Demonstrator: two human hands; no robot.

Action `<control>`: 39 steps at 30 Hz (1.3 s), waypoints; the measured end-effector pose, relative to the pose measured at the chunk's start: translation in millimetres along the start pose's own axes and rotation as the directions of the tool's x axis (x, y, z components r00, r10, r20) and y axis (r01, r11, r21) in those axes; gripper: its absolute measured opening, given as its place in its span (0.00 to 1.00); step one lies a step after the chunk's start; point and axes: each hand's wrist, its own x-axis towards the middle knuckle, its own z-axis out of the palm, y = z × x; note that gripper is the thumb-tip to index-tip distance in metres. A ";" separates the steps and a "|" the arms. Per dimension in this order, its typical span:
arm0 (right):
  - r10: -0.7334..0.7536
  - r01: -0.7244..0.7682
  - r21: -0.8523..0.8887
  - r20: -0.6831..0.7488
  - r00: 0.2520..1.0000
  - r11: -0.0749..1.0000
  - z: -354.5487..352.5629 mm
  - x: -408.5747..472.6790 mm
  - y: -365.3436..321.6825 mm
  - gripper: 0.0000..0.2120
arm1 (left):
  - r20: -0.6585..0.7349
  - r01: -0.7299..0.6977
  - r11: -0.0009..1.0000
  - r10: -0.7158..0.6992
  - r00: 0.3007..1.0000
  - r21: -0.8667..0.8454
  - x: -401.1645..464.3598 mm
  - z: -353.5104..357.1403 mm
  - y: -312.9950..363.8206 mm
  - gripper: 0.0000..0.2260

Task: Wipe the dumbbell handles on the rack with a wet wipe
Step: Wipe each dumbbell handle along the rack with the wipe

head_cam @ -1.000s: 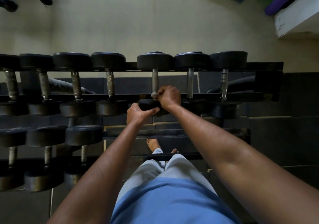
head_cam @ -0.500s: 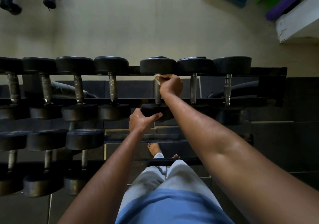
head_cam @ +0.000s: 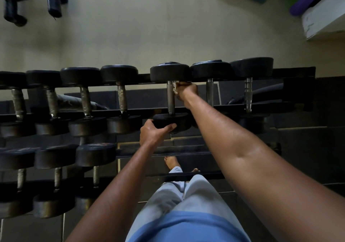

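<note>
Wiping has carried the right hand [head_cam: 186, 90] from the near end of the handle [head_cam: 170, 97] to its far end: 1 s ago it gripped the steel bar just above the near head, 0.5 s ago it had reached the top, and now it sits right under the far head [head_cam: 170, 72] of the same dumbbell. That reads as 1 full stroke along this handle, so the bar is probably close to done, and a return pass or a shift to the next dumbbell on the right [head_cam: 210, 92] looks like the coming step.

Right hand: fingers curled tight, pinching the white wet wipe [head_cam: 175, 88] against the right side of the handle; only a small crumpled edge of the wipe shows beyond the knuckles. Whether the fingers wrap fully round the bar cannot be told from this angle.

Left hand [head_cam: 153, 132]: it has stayed put through the stroke, thumb and fingers cupped round the near head [head_cam: 172, 122] of the dumbbell, bracing it on the rack [head_cam: 295, 73].

The dumbbell being cleaned is 5th from the left on the top tier, with 4 others to its left and 2 to its right. A lower tier holds 3 more at the left.
</note>
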 end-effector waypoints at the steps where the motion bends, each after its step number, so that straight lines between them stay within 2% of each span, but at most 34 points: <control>1: -0.039 0.040 -0.075 0.021 0.999 0.996 -1.6 2.2 0.3 0.05 | 0.002 -0.003 1.000 0.003 1.000 0.001 0.6 -0.7 -0.4 0.32; 4: -0.068 0.089 -0.129 0.160 0.985 0.988 -10.1 -3.7 2.6 0.11 | 0.008 -0.007 1.000 0.007 1.000 0.002 0.1 -1.7 0.7 0.32; 6: -0.081 0.102 -0.133 0.152 0.985 0.986 -11.1 -4.1 4.3 0.12 | 0.003 -0.004 1.000 0.004 1.000 0.012 -0.6 -1.5 2.1 0.32; 8: -0.062 0.067 -0.045 0.099 0.993 0.997 -8.4 -0.2 3.2 0.10 | -0.001 0.002 1.000 -0.002 1.000 0.026 0.1 -1.6 3.0 0.32; 11: -0.056 0.057 -0.001 0.163 0.985 0.998 -5.8 10.9 2.3 0.05 | 0.011 0.009 0.999 -0.009 1.000 0.034 3.2 -2.3 2.1 0.30; 13: -0.015 0.033 -0.111 0.159 0.987 0.993 -6.7 12.7 4.3 0.03 | 0.017 0.009 0.999 -0.010 1.000 0.035 3.7 -1.8 0.9 0.30; 16: 0.108 -0.079 -0.254 0.105 0.988 0.964 -6.7 20.0 17.9 0.03 | 0.016 0.010 0.999 -0.011 1.000 0.033 3.3 -1.6 1.1 0.28; 18: 0.138 -0.073 -0.378 0.148 0.979 0.923 -8.3 29.4 30.9 0.03 | 0.027 0.009 0.999 -0.010 1.000 0.033 3.8 -2.3 1.3 0.27; 23: 0.151 -0.019 -0.635 0.155 0.976 0.772 -22.9 13.0 26.1 0.10 | 0.037 0.014 0.999 -0.015 0.999 0.036 6.6 -3.2 0.2 0.27; 25: 0.100 0.042 -0.771 0.135 0.986 0.636 -26.3 4.4 27.8 0.15 | 0.034 0.029 0.999 -0.031 0.999 0.039 8.2 -3.3 1.4 0.28; 27: 0.003 0.101 -0.825 0.124 0.992 0.556 -26.4 -5.8 32.9 0.14 | 0.034 0.042 0.998 -0.043 0.998 0.040 8.5 -2.9 2.4 0.31; 30: -0.084 0.130 -0.826 0.100 0.991 0.549 -24.0 -19.8 40.9 0.12 | 0.022 0.058 0.997 -0.059 0.998 0.052 4.8 -4.6 3.8 0.33; 32: -0.136 0.159 -0.824 0.100 0.986 0.544 -27.6 -30.8 41.0 0.15 | 0.018 0.053 0.997 -0.054 0.998 0.053 0.6 -5.3 5.1 0.34; 34: -0.155 0.213 -0.804 0.152 0.976 0.555 -32.8 -38.8 36.3 0.16 | 0.014 0.049 0.997 -0.050 0.999 0.051 -4.1 -5.7 6.7 0.35; 37: -0.213 0.347 -0.689 0.276 0.937 0.636 -35.5 -47.6 18.3 0.11 | 0.016 0.064 0.998 -0.064 0.998 0.025 -8.2 -6.3 6.9 0.36; 38: -0.273 0.405 -0.667 0.300 0.914 0.625 -32.9 -51.2 9.3 0.11 | 0.016 0.070 0.997 -0.070 0.997 0.012 -9.0 -6.8 6.9 0.37; 39: -0.355 0.474 -0.673 0.319 0.879 0.568 -29.5 -53.7 1.4 0.11 | 0.016 0.075 0.997 -0.074 0.997 -0.001 -8.7 -6.6 5.9 0.37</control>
